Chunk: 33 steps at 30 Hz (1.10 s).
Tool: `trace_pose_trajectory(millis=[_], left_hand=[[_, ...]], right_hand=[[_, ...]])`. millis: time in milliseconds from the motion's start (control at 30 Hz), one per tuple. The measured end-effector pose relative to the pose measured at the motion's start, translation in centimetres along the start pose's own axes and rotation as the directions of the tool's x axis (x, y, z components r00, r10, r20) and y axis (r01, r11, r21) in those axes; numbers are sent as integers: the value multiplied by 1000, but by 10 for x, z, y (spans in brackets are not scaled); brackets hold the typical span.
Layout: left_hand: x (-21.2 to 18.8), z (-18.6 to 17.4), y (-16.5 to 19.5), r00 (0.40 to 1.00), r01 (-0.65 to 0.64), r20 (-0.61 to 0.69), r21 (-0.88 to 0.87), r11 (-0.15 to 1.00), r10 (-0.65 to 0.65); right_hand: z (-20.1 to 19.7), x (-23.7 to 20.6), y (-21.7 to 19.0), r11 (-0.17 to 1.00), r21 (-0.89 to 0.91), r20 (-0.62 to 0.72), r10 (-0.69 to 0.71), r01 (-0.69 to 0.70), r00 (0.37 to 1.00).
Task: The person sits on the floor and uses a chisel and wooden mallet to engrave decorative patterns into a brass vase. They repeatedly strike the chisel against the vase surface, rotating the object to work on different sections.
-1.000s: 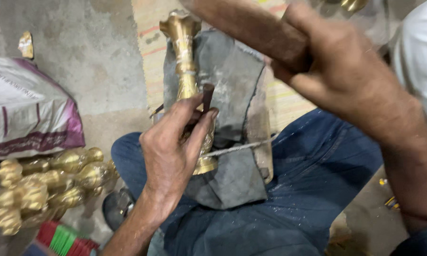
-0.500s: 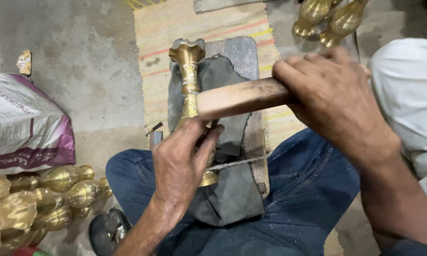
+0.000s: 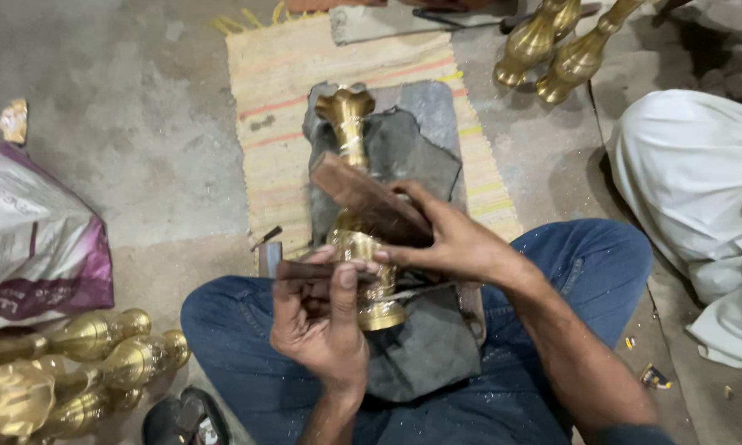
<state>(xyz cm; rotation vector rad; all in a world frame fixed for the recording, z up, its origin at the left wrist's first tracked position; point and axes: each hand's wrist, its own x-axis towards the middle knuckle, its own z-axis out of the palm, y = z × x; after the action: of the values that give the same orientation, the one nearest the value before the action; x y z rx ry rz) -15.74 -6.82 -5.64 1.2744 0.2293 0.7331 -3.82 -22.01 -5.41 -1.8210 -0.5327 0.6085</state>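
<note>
Floor (image 3: 124,165): grey concrete, filling the left and top of the frame.
Legs (image 3: 552,272): blue jeans, crossed, across the lower centre.
White cloth (image 3: 692,189): draped over another person at the right edge.
Mat (image 3: 305,107): striped woven rug, upper centre, under the work.
Sack (image 3: 33,247): white and purple bag at the left edge.
Dark pad (image 3: 412,148): grey sheet lying from the mat down onto the lap.
Brass pile (image 3: 82,363): several brass stems at lower left.
Brass pair (image 3: 552,41): two more brass stems at upper right.
Brass stand (image 3: 350,140): lies lengthwise on the dark pad in the centre, flared end toward the top, round base toward the lap.
Right hand (image 3: 445,239): fingers clenched around a wooden block (image 3: 354,189), which rests slantwise on the stand's middle.
Left hand (image 3: 321,321): fingers curled around a thin dark tool (image 3: 305,270), thumb on top, touching the stand near its base.
Sandal (image 3: 181,420): dark, at the bottom edge.
</note>
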Motion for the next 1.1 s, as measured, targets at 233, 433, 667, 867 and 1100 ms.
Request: trace_pose_trajectory(millis=[233, 433, 667, 867, 1100], left_hand=[[16, -3, -20, 994, 35, -99, -157, 987, -51], [37, -17, -8, 984, 156, 84, -3, 988, -155], [84, -26, 19, 870, 97, 462, 187, 978, -175], [104, 2, 36, 680, -169, 715, 365, 916, -160], [116, 13, 38, 530, -344, 831, 395, 852, -171]], right_hand=[[16, 0, -19, 985, -152, -218, 47, -81, 975], [11, -12, -14, 991, 26, -302, 131, -129, 944], [-15, -43, 4, 967, -99, -475, 162, -236, 865], [-18, -57, 8, 915, -392, -533, -137, -100, 835], [-20, -66, -2, 889, -447, -549, -184, -100, 816]])
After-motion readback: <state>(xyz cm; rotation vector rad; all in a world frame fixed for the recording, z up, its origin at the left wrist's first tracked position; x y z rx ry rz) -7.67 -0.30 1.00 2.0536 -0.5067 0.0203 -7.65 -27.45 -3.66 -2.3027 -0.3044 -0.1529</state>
